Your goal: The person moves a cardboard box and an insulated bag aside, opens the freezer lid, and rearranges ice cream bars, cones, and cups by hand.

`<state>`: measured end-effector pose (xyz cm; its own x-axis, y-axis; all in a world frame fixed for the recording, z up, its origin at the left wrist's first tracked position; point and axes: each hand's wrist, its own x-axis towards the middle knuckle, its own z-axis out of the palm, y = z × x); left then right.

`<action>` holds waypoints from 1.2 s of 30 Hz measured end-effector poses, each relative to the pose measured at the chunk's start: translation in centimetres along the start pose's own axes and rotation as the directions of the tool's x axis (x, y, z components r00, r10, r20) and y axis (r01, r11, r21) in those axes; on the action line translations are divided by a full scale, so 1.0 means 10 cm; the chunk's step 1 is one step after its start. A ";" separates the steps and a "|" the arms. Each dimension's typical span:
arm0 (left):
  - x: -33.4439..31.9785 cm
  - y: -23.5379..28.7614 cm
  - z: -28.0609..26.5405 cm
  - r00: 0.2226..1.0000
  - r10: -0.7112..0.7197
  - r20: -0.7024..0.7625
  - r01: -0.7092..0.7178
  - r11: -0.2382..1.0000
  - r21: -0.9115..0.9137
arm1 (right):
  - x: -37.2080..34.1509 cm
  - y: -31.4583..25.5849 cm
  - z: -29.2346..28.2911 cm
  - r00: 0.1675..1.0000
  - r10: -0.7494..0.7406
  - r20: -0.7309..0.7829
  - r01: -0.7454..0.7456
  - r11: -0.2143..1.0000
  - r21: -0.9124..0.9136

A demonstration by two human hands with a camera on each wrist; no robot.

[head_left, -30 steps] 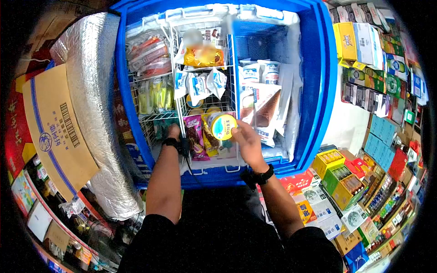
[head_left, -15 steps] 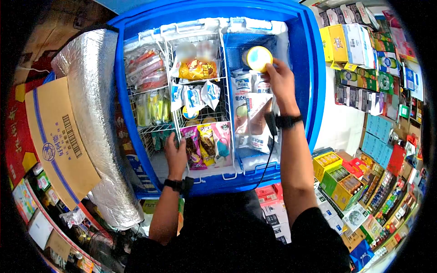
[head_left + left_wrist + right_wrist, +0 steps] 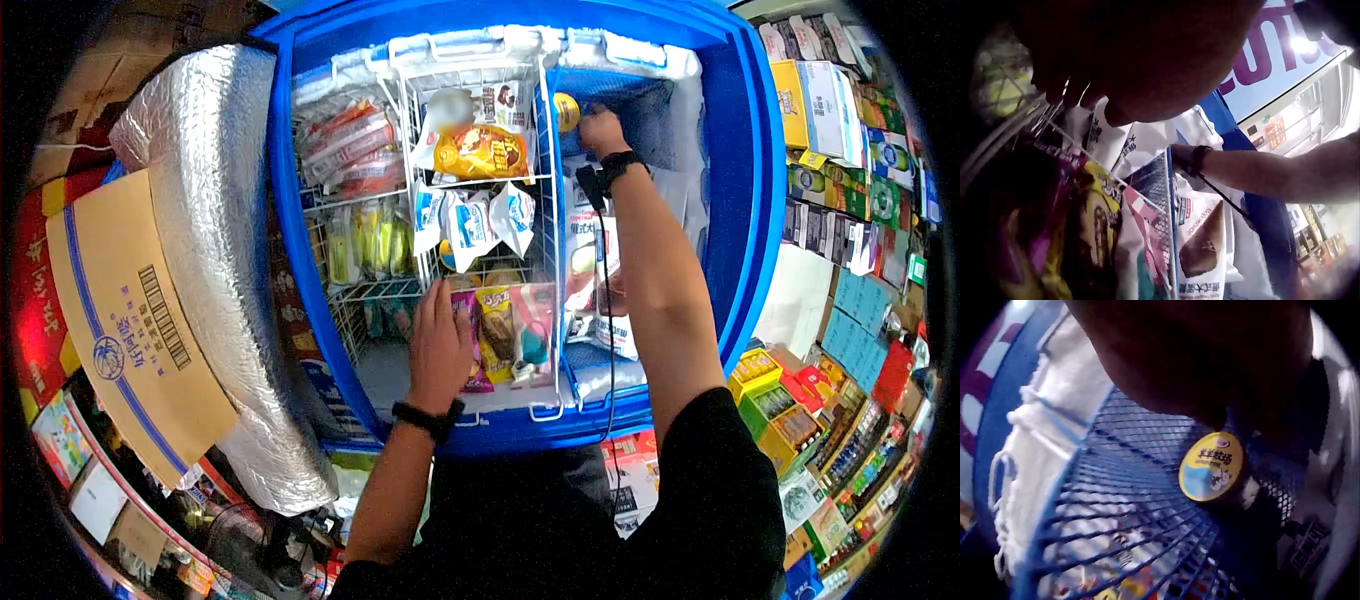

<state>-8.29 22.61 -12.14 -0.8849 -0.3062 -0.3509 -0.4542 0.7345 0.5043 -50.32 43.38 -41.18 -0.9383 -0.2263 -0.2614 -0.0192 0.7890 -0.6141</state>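
Note:
In the head view my right hand (image 3: 602,132) is down in the blue mesh basket (image 3: 640,95) at the freezer's back right. It pinches the edge of a round ice cream cup (image 3: 1212,467) with a yellow-rimmed lid, tilted against the mesh; the fingers' far side is dark. My left hand (image 3: 440,345) lies with fairly straight fingers over the wire divider at the front of the white wire basket (image 3: 545,200). Beside it are a purple ice cream packet (image 3: 470,345), a yellow one (image 3: 497,335) and a pink-and-teal one (image 3: 535,335).
The blue chest freezer (image 3: 755,200) has frosted inner walls. White packets (image 3: 472,225), an orange packet (image 3: 480,152) and green-yellow packs (image 3: 370,240) fill other sections. A cardboard box (image 3: 130,320) and silver insulation roll (image 3: 230,270) stand left; stacked goods (image 3: 850,270) stand right.
The right hand has carried the ice cream cup from the middle section over to the blue basket and lowered it inside. The left hand has come up from the left section to the divider.

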 end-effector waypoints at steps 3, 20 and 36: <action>0.38 -0.08 0.13 0.996 0.076 -0.041 -0.078 0.996 -0.034 | -0.79 -1.03 -0.74 0.910 -0.039 -0.413 0.108 0.984 0.144; 0.99 -0.01 0.02 0.999 -0.015 0.029 0.021 0.982 -0.188 | -2.72 -1.72 0.91 0.802 -0.006 0.597 0.088 0.990 -0.108; 1.27 -0.22 -0.09 0.985 -0.172 0.020 0.166 0.909 -0.383 | -3.05 -2.23 -0.14 0.857 -0.373 0.356 0.391 0.920 0.023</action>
<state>-18.60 16.58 -16.98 -0.7914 -0.4158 -0.4481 -0.5994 0.3842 0.7022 -21.71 33.46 -18.48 -0.6738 -0.6916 -0.2602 -0.3764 0.6243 -0.6846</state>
